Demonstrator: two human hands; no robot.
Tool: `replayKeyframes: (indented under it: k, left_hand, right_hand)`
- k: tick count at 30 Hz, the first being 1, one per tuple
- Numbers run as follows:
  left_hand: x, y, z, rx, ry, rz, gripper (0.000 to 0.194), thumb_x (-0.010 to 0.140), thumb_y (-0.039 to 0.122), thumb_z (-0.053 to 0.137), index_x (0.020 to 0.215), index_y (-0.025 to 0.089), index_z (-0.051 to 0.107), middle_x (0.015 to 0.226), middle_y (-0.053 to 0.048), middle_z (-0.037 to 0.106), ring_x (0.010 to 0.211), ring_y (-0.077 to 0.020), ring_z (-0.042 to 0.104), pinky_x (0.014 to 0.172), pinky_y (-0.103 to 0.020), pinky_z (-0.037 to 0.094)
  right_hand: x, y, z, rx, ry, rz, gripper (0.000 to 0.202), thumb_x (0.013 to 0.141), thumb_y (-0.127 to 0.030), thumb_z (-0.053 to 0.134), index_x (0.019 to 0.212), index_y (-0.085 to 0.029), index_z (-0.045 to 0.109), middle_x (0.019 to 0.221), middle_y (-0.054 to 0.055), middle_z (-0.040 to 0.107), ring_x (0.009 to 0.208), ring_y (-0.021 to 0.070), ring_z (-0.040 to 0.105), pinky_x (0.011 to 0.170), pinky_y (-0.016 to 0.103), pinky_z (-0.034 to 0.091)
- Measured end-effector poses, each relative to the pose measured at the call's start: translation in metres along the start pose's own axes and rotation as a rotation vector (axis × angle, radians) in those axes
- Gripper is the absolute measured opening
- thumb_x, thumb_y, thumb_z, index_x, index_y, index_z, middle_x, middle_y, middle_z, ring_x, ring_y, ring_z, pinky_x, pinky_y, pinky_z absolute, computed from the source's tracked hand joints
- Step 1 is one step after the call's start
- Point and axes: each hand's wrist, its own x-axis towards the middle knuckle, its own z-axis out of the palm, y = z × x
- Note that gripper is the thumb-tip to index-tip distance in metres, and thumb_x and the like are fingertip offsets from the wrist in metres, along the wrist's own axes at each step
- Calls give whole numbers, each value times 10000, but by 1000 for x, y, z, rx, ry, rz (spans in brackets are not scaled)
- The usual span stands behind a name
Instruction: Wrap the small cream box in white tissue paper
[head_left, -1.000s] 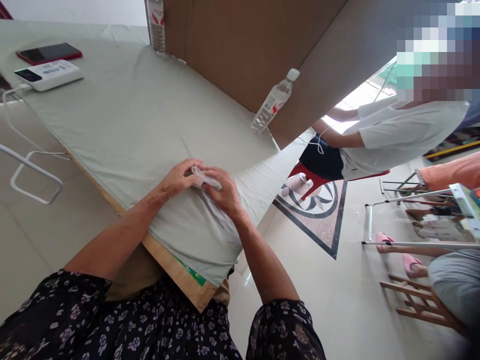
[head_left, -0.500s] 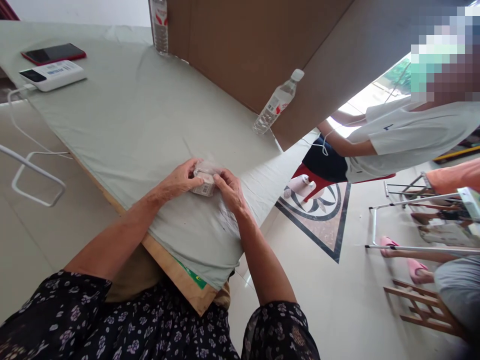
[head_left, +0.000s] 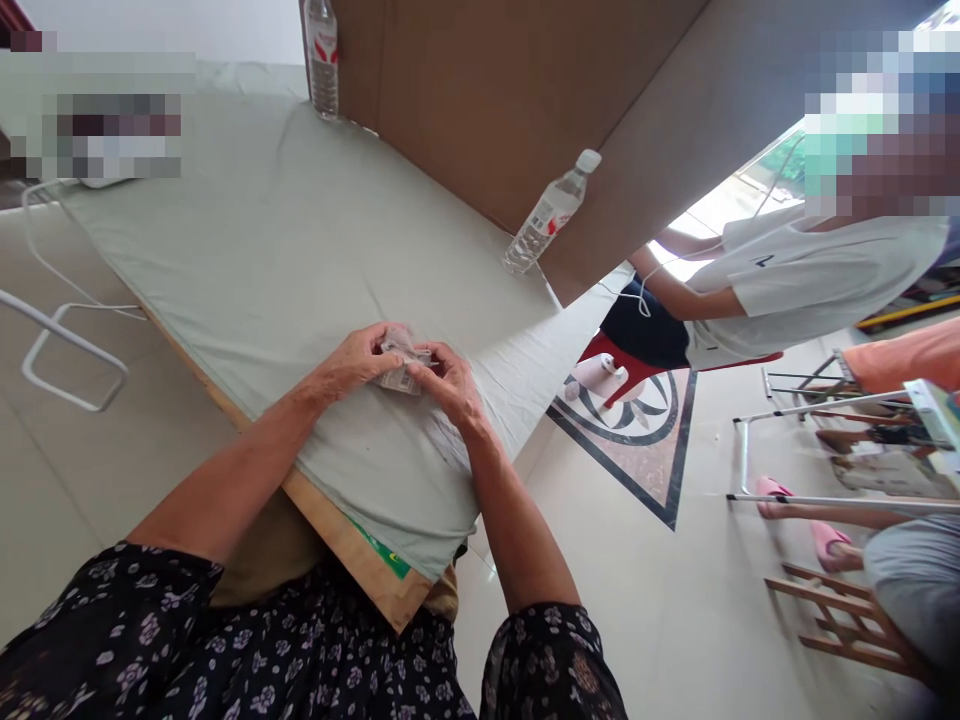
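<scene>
A small clear plastic packet with something pale inside is pinched between both my hands, just above the pale green cloth that covers the table. My left hand grips the packet from its left side with thumb and fingers. My right hand holds its right edge with the fingertips. The hands meet near the table's near corner. What the packet contains is too small to tell.
Two plastic water bottles stand by a brown cardboard wall: one at its corner, one at the far edge. A white cable hangs off the left. A person in a white shirt sits at right, near chairs.
The packet has been turned and lifted slightly between my fingers; my right hand has shifted from lying over it to pinching its right edge. The view has drifted a little.
</scene>
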Motion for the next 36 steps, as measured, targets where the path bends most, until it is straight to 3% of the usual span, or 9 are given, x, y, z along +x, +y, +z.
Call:
replayKeyframes:
  k: [3,9,17,23,31,36]
  left_hand:
    - [1,-2,0,-22,15,4,666,680,445,690,1277,152,646,1113,-62,752,1079,-269,705,897,-368,569]
    - [4,-3,1,-90,3,6,596,687,439,724,1207,150,683,1049,-56,747,960,-239,705,824,-337,555]
    - [10,-15,-1,-47,24,54,667,718,422,678,1319,135,640,1027,-57,736,898,-226,692,794,-341,552]
    - [15,-26,-3,29,36,112,691,809,463,652,1403,113,612,1073,-94,753,894,-235,701,776,-348,567]
    - [14,-25,-1,245,130,171,633,922,504,524,1383,87,645,1218,-152,756,1085,-285,705,978,-421,566]
    - [12,-26,6,305,225,184,551,994,458,417,1354,123,665,1278,-137,753,1179,-269,688,1084,-418,528]
  right_hand:
    - [2,0,-3,-19,-36,-19,458,808,-596,739,1072,-222,748,1017,55,729,926,200,654,802,317,521]
    - [13,6,1,-11,75,-44,483,783,-603,746,1092,-231,731,1040,52,700,904,192,628,790,323,513]
    - [40,8,16,188,122,-48,376,774,-585,733,848,-219,692,822,0,650,775,149,567,713,286,469]
    - [37,5,20,210,125,-58,274,810,-497,683,826,-225,656,768,-25,593,722,132,525,698,277,455]
    - [25,3,17,68,95,-121,199,883,-420,637,890,-230,697,837,-2,671,752,134,586,702,269,503]
    - [11,11,11,-148,105,-309,245,987,-390,565,1038,-241,753,1129,70,742,1024,187,692,846,320,582]
